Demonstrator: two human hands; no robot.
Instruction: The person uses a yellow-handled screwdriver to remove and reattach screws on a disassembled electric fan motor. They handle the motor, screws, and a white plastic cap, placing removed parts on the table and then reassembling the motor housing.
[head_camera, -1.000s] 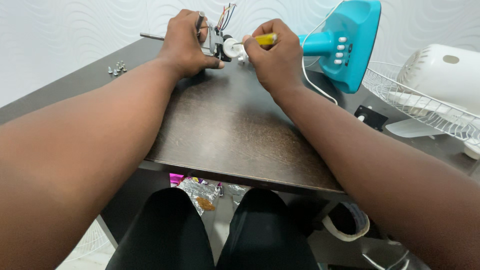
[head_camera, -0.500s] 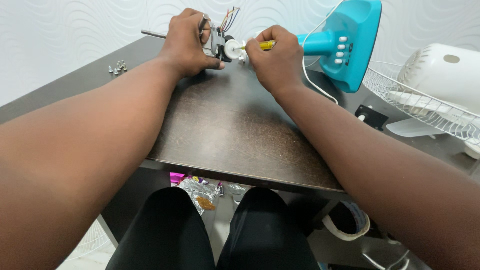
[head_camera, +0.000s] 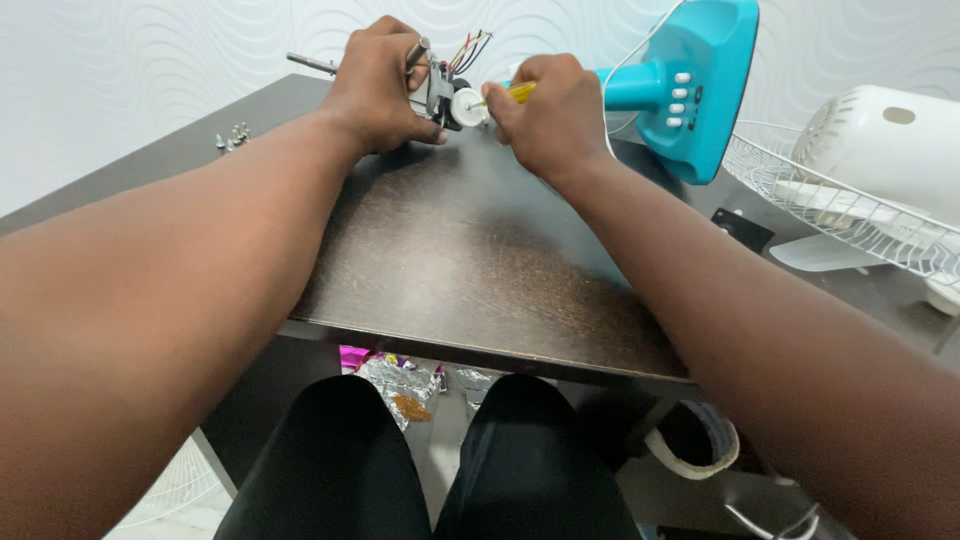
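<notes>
Both forearms extended forward, converging toward the far end. Left hand was closed in a fist-like grip, knuckles up, thumb tucked below. Right hand sat just beside it, fingers curled in a pinching grip, wrist slightly bent inward.

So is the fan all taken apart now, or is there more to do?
Mostly apart: the white wire guard and white housing lie to the right, loose screws sit at the table's left edge. In hand: the left hand grips the small motor with coloured wires, while the right hand works a yellow-handled screwdriver at it. The teal fan base remains whole.
</notes>
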